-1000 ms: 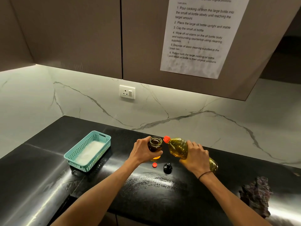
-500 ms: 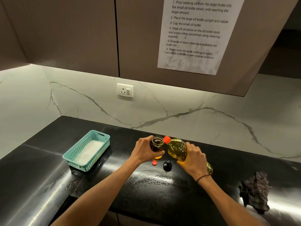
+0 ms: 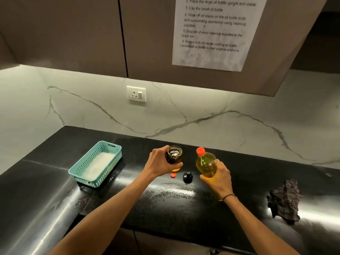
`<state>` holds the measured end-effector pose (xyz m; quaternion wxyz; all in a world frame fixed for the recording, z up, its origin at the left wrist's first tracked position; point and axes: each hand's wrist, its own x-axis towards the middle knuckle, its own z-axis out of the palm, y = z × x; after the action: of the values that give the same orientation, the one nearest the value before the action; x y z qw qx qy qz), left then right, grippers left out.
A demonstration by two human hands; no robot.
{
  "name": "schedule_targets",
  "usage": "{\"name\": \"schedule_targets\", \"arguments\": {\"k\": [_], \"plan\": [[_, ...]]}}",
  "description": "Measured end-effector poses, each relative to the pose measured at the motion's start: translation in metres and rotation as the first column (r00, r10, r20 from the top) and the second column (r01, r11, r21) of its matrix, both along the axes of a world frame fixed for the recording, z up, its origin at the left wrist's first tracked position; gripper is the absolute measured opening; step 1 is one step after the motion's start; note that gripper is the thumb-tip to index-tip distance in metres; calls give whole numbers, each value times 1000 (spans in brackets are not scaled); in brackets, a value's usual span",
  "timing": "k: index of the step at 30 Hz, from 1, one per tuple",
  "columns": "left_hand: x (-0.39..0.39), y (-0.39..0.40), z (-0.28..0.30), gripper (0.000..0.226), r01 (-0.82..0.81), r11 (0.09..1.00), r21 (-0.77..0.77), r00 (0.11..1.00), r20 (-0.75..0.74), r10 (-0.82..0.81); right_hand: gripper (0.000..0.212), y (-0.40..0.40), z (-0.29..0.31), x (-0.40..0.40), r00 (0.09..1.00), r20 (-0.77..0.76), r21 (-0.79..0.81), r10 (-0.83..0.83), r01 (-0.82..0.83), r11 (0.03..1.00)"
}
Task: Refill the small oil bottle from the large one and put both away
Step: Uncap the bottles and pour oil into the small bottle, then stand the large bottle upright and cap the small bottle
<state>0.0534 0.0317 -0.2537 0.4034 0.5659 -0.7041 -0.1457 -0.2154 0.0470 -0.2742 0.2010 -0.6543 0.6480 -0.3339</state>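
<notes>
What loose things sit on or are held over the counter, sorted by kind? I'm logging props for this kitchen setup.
Bottles: 2, the small oil bottle in the left hand and the large oil bottle in the right hand
Loose caps: 2, the small red cap and the black cap
Baskets: 1, the teal basket
Cloths: 1, the dark cloth
Total: 6

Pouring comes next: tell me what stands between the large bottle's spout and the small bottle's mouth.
Nothing visible in the gap. The large oil bottle, in the right hand, shows an orange top on its neck; the small oil bottle, in the left hand, is open.
</notes>
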Motion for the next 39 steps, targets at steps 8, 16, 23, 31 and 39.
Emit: {"name": "schedule_targets", "arguments": {"k": [8,16,23,31,39], "plan": [[0,8,-13,56,5,999,52,1000,12,-6,76,-4,-69,7,914,360,179,-190,132,975],[20,11,-19,58,-33,997,65,999,14,32,78,-11,-99,67,856,495,203,-146,49,978],[61,13,-17,61,-94,994,51,995,45,92,74,-29,-112,117,839,535,167,-93,3,986],[91,20,-21,53,-149,987,66,982,124,140,69,-24,-134,140,848,527,158,-56,-33,987],[98,20,-30,59,-153,985,74,981,135,142,96,-27,-147,107,914,323,205,247,-322,924]]}}
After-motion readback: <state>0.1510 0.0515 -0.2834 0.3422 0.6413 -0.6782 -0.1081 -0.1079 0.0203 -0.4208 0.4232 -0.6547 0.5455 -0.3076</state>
